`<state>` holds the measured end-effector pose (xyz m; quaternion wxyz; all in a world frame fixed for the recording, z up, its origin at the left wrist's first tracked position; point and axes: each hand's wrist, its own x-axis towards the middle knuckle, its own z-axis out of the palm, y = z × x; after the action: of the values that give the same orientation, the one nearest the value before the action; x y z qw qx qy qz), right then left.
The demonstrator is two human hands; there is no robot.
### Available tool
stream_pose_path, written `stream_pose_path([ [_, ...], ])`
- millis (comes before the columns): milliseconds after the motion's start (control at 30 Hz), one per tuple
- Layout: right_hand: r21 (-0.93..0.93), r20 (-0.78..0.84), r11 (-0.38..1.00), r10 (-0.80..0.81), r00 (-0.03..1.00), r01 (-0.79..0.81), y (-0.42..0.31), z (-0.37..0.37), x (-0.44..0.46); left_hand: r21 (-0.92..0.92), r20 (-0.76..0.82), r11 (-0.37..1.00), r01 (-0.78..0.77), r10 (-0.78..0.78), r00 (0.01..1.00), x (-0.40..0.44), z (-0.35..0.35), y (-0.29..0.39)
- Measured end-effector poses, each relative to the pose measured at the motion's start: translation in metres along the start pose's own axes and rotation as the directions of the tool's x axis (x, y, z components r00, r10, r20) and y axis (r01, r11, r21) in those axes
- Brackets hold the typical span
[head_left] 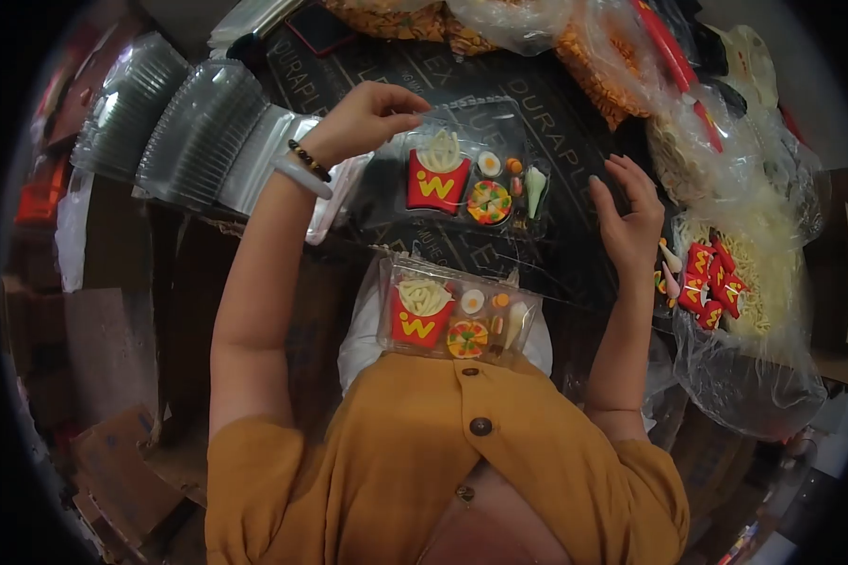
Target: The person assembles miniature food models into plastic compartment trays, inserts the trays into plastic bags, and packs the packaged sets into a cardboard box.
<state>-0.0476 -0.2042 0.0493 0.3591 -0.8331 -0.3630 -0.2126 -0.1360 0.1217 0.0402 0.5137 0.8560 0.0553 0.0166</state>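
A clear plastic blister pack (481,212) lies on the black printed table surface (565,132). Inside it are a red fries box (437,184), an egg piece, a pizza-like disc (489,202), small orange pieces and a green-white cone (535,191). At the pack's upper left edge is my left hand (386,111), its thumb and fingertips close together; whether they grip the edge is hidden. My right hand (629,212) is held right of the pack, fingers apart, with nothing in it. A second filled pack (457,315) rests by my lap, touched by neither hand.
Stacked clear trays (203,127) stand at the left. Bags of orange pieces (601,66) lie at the back. An open plastic bag (754,348) with red boxes (712,282) and pale strands is at the right. A dark phone-like object (320,26) lies at the back left.
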Motion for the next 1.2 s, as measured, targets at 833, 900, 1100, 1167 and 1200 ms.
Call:
stream_pose_path([
  [833,0.169,0.487,0.902,-0.426,0.762,0.397,-0.068,0.108,0.009,0.429,-0.727,0.82,0.378,0.065,0.684,-0.017,-0.062,-0.078],
  [900,0.155,0.41,0.882,-0.468,0.783,0.446,-0.069,0.109,0.007,0.666,-0.65,0.711,0.228,0.402,0.644,-0.012,-0.044,-0.094],
  [1100,0.122,0.209,0.879,-0.477,0.854,0.461,-0.078,0.093,0.02,-0.234,-0.271,0.971,0.046,-0.11,0.956,-0.044,0.026,-0.004],
  [1167,0.129,0.229,0.888,-0.46,0.858,0.442,-0.075,0.096,0.021,-0.278,-0.139,0.958,0.064,-0.106,0.985,-0.051,0.048,-0.001],
  [1200,0.128,0.255,0.898,-0.44,0.861,0.421,-0.072,0.097,0.021,-0.317,-0.085,0.945,0.079,-0.112,0.99,-0.051,0.057,-0.006],
])
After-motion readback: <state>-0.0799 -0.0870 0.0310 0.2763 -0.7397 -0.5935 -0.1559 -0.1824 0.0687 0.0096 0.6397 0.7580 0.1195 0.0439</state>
